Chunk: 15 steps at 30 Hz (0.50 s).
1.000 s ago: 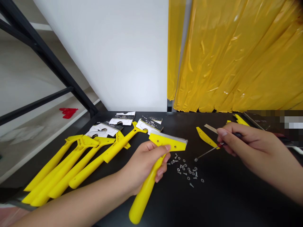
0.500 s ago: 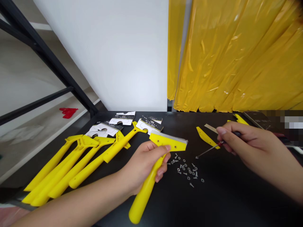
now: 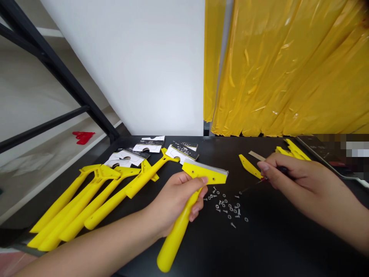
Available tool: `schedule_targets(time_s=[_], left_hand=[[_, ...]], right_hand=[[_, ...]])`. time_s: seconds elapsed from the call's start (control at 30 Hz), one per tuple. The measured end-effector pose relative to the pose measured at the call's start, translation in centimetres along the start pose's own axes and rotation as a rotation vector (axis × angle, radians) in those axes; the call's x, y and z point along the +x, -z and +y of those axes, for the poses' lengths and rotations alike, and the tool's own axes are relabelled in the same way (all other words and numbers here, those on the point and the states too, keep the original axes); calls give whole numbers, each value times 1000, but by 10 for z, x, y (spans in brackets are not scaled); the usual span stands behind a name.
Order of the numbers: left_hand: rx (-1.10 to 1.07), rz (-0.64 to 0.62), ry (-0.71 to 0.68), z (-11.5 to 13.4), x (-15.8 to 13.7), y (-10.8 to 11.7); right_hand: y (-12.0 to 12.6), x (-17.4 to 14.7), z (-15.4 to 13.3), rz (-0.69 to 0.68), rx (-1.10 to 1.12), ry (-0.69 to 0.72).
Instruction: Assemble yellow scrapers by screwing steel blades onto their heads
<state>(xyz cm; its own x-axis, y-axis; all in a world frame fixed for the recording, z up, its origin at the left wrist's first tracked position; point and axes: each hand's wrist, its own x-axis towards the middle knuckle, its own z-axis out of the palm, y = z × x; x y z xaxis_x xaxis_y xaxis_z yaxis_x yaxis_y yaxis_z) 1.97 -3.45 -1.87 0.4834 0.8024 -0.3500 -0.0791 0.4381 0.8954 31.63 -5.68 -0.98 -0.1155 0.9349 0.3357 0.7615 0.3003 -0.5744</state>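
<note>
My left hand (image 3: pixel 184 200) is closed around the neck of a yellow scraper (image 3: pixel 174 240), its thumb pressed on the wide head. A grey blade (image 3: pixel 206 166) lies along the head's far edge, and two holes show in the head. In my right hand (image 3: pixel 291 177) is a screwdriver (image 3: pixel 253 186), gripped between thumb and fingers. Its thin shaft slants down to the left, and the tip is close to a small ring-shaped nut (image 3: pixel 240 192); whether they touch, I cannot tell. Several small screws and nuts (image 3: pixel 227 207) lie scattered between my hands.
Several yellow scraper handles (image 3: pixel 69 207) lie at the left, by printed cards (image 3: pixel 127 157). A yellow plate (image 3: pixel 248 166) and a flat metal strip (image 3: pixel 256 155) lie near my right hand. More yellow pieces (image 3: pixel 292 148) are behind it, beside a dark tray-like object (image 3: pixel 324 156).
My right hand has shifted slightly left and down, tilting the screwdriver. A small bit of hardware was at its tip; now a nut lies beside it. My left hand and the scraper stay in place.
</note>
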Motion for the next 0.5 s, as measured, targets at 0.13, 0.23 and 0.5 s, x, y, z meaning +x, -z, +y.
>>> schedule_targets(time_s=[0.13, 0.23, 0.5], left_hand=[[5, 5, 10, -1, 1, 0], [11, 8, 19, -2, 1, 0], [18, 2, 24, -2, 0, -1]], right_hand=[[-2, -1, 0, 2, -33, 74], [0, -1, 0, 15, -36, 98], [6, -2, -6, 44, -18, 95]])
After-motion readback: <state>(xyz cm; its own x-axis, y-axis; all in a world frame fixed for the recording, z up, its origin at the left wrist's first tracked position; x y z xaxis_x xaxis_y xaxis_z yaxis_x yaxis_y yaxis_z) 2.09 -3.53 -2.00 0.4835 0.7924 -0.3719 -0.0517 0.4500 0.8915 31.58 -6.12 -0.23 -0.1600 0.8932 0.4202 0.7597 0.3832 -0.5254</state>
